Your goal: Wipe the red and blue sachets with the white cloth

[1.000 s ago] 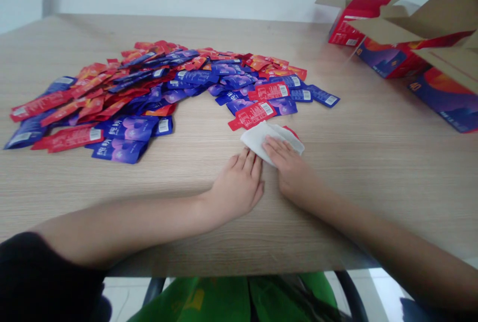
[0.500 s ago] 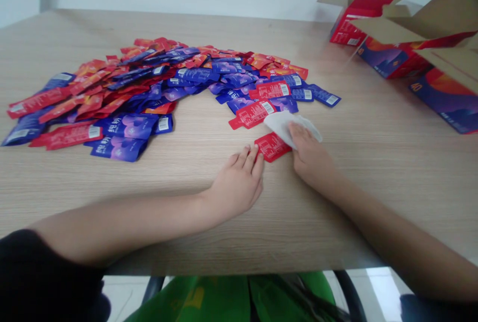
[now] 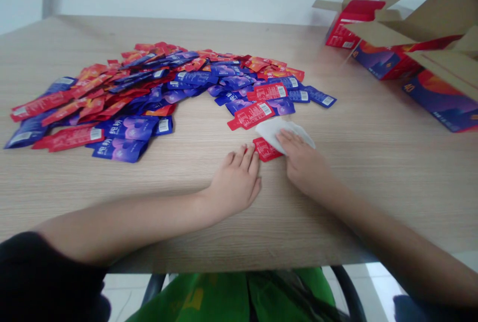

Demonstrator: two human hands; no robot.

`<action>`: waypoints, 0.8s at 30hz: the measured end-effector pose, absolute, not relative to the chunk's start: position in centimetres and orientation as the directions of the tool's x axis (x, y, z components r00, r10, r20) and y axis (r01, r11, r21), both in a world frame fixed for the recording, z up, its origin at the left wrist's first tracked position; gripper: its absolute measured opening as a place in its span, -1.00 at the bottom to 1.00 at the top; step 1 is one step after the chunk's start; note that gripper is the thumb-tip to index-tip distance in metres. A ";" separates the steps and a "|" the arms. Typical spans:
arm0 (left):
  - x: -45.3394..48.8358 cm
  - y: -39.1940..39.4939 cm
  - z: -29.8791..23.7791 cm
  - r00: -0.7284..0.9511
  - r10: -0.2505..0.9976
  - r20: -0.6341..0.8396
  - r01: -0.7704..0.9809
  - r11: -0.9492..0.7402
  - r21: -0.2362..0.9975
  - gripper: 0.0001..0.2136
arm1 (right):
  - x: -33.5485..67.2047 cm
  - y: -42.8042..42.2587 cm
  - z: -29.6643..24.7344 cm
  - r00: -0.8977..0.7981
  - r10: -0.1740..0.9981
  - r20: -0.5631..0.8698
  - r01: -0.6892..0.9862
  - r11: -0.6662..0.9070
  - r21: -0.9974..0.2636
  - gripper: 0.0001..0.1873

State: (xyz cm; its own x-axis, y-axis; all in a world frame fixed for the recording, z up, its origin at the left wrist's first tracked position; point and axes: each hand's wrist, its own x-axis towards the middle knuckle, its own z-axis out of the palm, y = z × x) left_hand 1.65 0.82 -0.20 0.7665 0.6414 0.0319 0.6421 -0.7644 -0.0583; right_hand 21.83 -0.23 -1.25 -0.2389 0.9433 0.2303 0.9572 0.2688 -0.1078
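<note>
A red sachet (image 3: 266,150) lies flat on the table in front of me, its printed side up. My left hand (image 3: 236,178) lies palm down, its fingers stretched out over the sachet's left end. In my right hand (image 3: 303,159) is a folded white cloth (image 3: 267,128), pressed over the right part of the sachet and covering it. Another red sachet with a barcode (image 3: 251,116) lies just beyond the cloth, at the edge of the pile.
A wide pile of red and blue sachets (image 3: 157,83) curves across the table (image 3: 186,172). Back right, several open cardboard boxes stand: a small red one (image 3: 345,26) and blue-and-orange ones (image 3: 444,100). Green fabric (image 3: 220,297) shows below the table's front edge.
My right hand has slid the cloth slightly left over the red sachet, hiding more of it. My left hand has stayed at the sachet's left end. The camera view has shifted slightly.
</note>
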 end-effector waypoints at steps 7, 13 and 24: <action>1.5 0.9 -0.4 0.762 0.646 0.039 0.647 -0.762 -0.032 -0.47 | 20.7 -0.1 -2.3 -0.329 0.898 0.291 0.924 0.371 -0.098 -0.39; 1.6 1.0 -0.2 0.773 0.634 0.028 0.634 -0.772 -0.038 -0.48 | 21.7 0.6 -2.4 -0.279 0.917 0.284 0.929 0.333 -0.163 -0.34; 1.7 1.0 -0.3 0.773 0.633 0.047 0.635 -0.771 -0.054 -0.48 | 19.7 -0.2 -2.6 -0.365 0.886 0.287 0.910 0.404 -0.091 -0.36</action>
